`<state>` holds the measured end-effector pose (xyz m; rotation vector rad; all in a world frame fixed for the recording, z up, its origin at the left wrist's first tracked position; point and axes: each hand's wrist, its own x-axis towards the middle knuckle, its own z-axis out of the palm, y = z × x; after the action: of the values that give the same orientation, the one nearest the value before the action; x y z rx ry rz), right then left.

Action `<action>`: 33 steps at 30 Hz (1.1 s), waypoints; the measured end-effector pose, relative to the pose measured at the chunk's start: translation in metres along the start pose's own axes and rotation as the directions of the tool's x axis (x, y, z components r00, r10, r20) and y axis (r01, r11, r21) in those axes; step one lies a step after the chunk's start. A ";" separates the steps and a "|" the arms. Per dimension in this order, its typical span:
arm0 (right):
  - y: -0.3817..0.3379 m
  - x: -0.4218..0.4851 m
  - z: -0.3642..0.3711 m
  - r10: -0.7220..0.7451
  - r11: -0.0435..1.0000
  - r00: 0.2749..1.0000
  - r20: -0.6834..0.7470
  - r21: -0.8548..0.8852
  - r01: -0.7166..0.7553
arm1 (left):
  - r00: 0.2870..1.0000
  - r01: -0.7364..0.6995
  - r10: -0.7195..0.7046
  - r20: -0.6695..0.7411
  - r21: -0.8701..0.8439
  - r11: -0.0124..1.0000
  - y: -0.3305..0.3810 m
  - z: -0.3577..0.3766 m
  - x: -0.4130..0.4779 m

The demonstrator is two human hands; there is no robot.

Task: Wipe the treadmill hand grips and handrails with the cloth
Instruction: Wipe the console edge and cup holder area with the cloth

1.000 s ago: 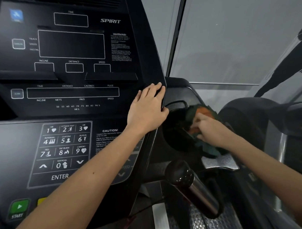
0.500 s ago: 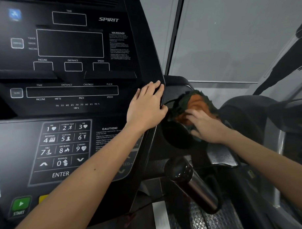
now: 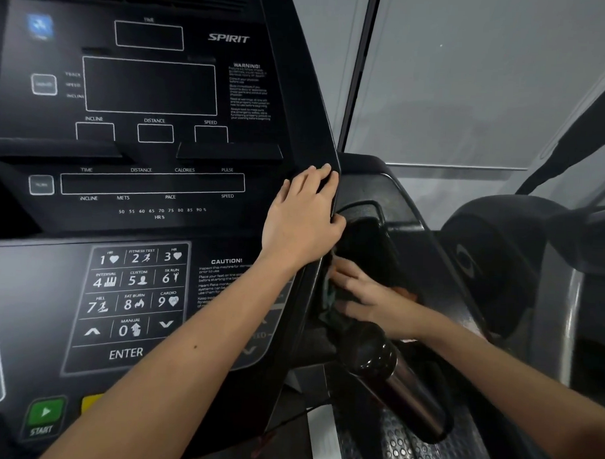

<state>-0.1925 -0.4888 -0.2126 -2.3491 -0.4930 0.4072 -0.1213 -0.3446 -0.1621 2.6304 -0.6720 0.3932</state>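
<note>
- At the console's lower left sits the green START button (image 3: 44, 414), with a yellow button (image 3: 91, 402) just beside it.
- Next, the keypad (image 3: 134, 292) shows digits 1 to 9 and 0. Its labels read FITNESS TEST, INTERVAL, CUSTOM, 5K RUN, HILL, FAT BURN, CARDIO and MANUAL, with ENTER beneath.
- Above it, the console (image 3: 162, 87) is unlit. It reads TIME, INCLINE, DISTANCE, SPEED, CALORIES, PULSE, METS, PACE and HR %, plus the brand SPIRIT, WARNING! and CAUTION!.
- The left hand (image 3: 301, 215) rests flat on the console's right edge, fingers straight and close together, thumb at the rim.
- The cloth (image 3: 329, 295), dark teal with a trace of orange, lies against the console's side wall below the cup holder (image 3: 366, 231). It is mostly hidden under the right hand.
- The right hand (image 3: 377, 300) presses on the cloth, fingers spread and stretched out.
- The hand grip (image 3: 392, 373), a shiny dark cylinder, juts out just below the right hand.
- The black handrail (image 3: 427, 240) runs along the cup holder's right side.
</note>
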 end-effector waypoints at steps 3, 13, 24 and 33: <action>-0.003 0.026 0.002 0.010 0.998 0.996 -0.090 0.058 -0.005 | 1.000 -0.001 0.001 0.002 0.003 1.000 0.000 0.001 0.000; 0.036 0.053 -0.021 0.144 0.985 0.866 -0.478 0.155 -0.078 | 1.000 -0.005 0.005 0.015 -0.013 1.000 -0.001 0.000 -0.001; 0.026 0.064 -0.007 -0.035 0.999 0.789 -0.614 -0.020 0.029 | 1.000 -0.003 0.003 0.017 -0.003 1.000 0.000 -0.001 -0.001; 0.030 0.059 -0.018 0.075 0.950 0.776 -0.626 -0.191 -0.245 | 1.000 0.001 0.000 0.018 -0.016 1.000 -0.001 -0.001 -0.001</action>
<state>-0.1267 -0.4924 -0.2294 -2.6045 -0.0229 -0.3859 -0.1219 -0.3428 -0.1615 2.6223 -0.6772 0.3634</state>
